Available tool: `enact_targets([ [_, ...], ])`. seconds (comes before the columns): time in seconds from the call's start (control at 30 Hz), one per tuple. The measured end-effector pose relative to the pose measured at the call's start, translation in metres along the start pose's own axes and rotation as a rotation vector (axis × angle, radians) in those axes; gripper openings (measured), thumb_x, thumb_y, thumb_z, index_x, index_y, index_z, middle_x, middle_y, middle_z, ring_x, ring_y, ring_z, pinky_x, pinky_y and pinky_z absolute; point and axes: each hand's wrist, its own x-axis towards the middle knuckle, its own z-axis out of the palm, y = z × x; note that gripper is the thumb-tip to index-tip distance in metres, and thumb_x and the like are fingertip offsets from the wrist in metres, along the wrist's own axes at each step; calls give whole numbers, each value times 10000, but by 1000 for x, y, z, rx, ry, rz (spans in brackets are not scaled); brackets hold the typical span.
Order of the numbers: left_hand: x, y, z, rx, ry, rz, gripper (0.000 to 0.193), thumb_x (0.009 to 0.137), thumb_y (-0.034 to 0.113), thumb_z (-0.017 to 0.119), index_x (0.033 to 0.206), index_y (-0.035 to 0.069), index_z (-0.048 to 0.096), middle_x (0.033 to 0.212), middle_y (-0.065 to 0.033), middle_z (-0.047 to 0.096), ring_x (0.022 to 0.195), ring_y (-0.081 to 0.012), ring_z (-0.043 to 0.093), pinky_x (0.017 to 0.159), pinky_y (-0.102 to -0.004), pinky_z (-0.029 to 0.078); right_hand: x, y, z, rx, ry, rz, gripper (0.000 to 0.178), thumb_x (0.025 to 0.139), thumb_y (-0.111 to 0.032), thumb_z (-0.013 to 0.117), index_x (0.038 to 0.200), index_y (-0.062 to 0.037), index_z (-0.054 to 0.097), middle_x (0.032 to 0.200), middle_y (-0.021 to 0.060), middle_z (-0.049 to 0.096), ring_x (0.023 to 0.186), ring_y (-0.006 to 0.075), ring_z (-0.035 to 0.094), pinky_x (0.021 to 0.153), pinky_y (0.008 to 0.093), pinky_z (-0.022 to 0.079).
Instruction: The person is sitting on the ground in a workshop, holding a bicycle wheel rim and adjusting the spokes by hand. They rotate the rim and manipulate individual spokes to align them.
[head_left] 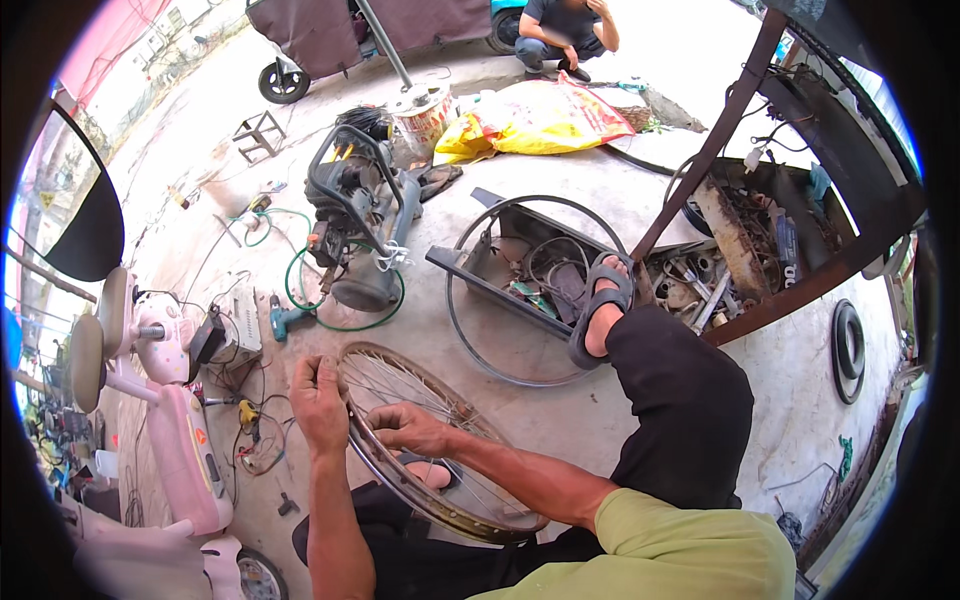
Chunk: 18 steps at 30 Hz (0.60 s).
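A spoked bicycle wheel (pixel 432 506) without a tyre leans tilted over my legs, its rim worn and brownish. My left hand (pixel 320 408) is closed on the upper left of the rim, thumb on top. Just inside that same edge is my right hand (pixel 412 428), its thumb and fingers pinched together close to the rim and spokes. What lies between those fingertips is too small to make out. Part of the wheel's lower side is hidden by my right forearm.
Ahead stands an air compressor (pixel 362 285) with a green hose (pixel 300 262); a teal drill (pixel 288 318) lies nearer. My sandalled foot touches a thin hoop (pixel 452 300) by an open drawer of parts (pixel 500 275). A pink scooter (pixel 185 450) stands left; a person (pixel 565 40) crouches far off.
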Motion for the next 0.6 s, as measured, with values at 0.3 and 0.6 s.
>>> enact_targets([
  [0.3, -7, 5, -1, 95, 12, 88, 193, 1021, 184, 573, 916, 22, 572, 677, 28, 500, 573, -47, 435, 504, -219, 355, -3, 14, -1, 16, 47, -4, 240, 979, -247, 659, 1059, -20, 664, 850, -29, 642, 724, 46, 565, 652, 222, 475],
  [0.6, -8, -11, -1, 156, 32, 118, 181, 1017, 182, 587, 935, 20, 585, 677, 29, 512, 576, -46, 445, 507, -214, 353, -1, 7, -2, 52, 57, -7, 197, 966, -187, 659, 1062, -15, 652, 888, -3, 657, 741, 55, 574, 640, 222, 461],
])
